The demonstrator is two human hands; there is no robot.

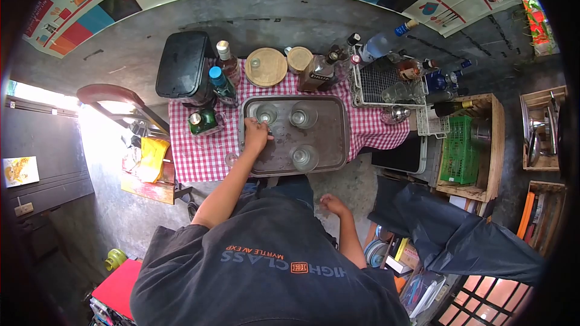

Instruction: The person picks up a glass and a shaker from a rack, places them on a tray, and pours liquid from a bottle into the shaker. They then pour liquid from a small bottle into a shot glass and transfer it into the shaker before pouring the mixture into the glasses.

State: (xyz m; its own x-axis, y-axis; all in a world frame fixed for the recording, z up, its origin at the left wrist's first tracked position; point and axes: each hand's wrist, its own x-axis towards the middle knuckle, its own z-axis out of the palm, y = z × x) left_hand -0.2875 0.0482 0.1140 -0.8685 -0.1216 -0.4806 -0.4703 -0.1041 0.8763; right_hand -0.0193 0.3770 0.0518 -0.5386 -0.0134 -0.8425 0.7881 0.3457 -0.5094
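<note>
My left hand [257, 135] reaches over the left side of a brown serving tray [329, 136]. Its fingers are bent against the near side of a clear drinking glass [266, 113] and seem closed on it. A second glass [302, 115] stands to the right of that one, and a third glass [304, 157] is nearer the tray's front edge. Drops of water dot the tray. My right hand [333, 204] hangs beside my body, off the table, fingers loosely bent and partly apart, with nothing visible in it.
Bottles [223, 84] and a black bin [183, 66] crowd the table's left. Wooden boards [266, 67] lie behind the tray. A wire rack [386, 93] with bottles stands right, beside a wooden crate [492, 145]. A chair [115, 93] is at left. Red-checked cloth [199, 160] covers the table.
</note>
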